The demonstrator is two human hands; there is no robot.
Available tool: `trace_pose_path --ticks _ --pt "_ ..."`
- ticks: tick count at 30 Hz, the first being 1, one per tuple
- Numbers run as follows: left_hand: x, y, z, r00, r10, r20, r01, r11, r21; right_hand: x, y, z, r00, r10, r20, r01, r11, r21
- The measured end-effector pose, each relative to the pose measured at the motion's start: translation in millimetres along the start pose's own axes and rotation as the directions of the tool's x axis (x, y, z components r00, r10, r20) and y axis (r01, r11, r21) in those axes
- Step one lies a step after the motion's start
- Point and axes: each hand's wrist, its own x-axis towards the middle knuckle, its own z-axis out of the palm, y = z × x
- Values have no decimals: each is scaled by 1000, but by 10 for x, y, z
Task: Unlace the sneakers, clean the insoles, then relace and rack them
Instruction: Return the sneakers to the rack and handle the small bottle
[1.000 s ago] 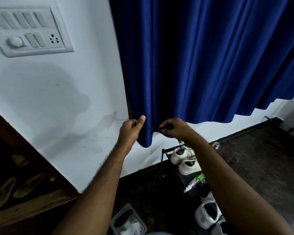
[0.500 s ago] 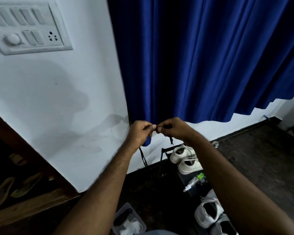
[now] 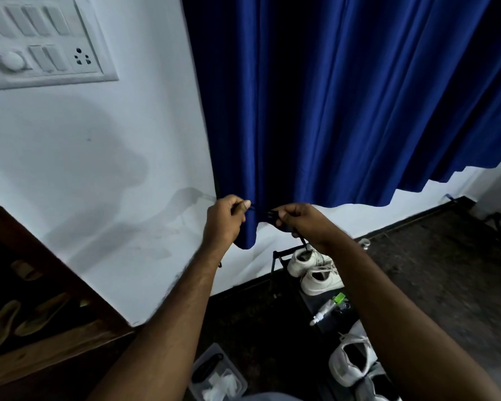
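Sneakers (image 3: 315, 270), a white pair, sat on the top tier of the black rack (image 3: 278, 256) against the wall; a second pale pair (image 3: 352, 366) lay lower, nearer my side; a small spray bottle (image 3: 329, 308) rested between them. Both hands were raised in front of the blue curtain (image 3: 344, 96); the left hand (image 3: 223, 224) had its fingers curled, thumb pinching one end of a dark shoelace (image 3: 262, 211); the right hand (image 3: 301, 221) pinched the other part, the tail dangling towards the rack. To my eye the lace could slip from either pinch and drop behind the rack; pulled taut while knotted, it might tighten a snag; it was hard to see against the dark cloth, so a twist might go unnoticed.
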Motion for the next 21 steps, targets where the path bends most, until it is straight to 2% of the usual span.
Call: trace_pose_path --ticks 3,6,8,10,15,18,21 --pt "-32 -77 -5 992 -118 -53 117 993 -29 -2 24 -21 998 -16 -56 14 999 -42" --pt "-107 -103 18 982 -182 -46 179 982 -50 -12 42 -22 985 -43 -166 30 997 -78" --pt "-179 -81 51 976 -215 23 216 969 -119 -5 75 -5 979 -98 -177 74 988 -139" --pt "-243 -40 85 957 -260 130 281 942 -185 -30 42 30 983 -135 -123 114 980 -161" --pt "-303 24 189 936 -166 309 246 940 -238 -78 -178 155 969 -230 89 245 934 -259" --pt "-364 63 197 904 -81 421 256 889 -379 -74 -262 193 962 -225 153 266 896 -356" --pt "-428 77 167 918 -56 394 244 861 -445 -104 -344 204 964 -224 143 262 885 -384"
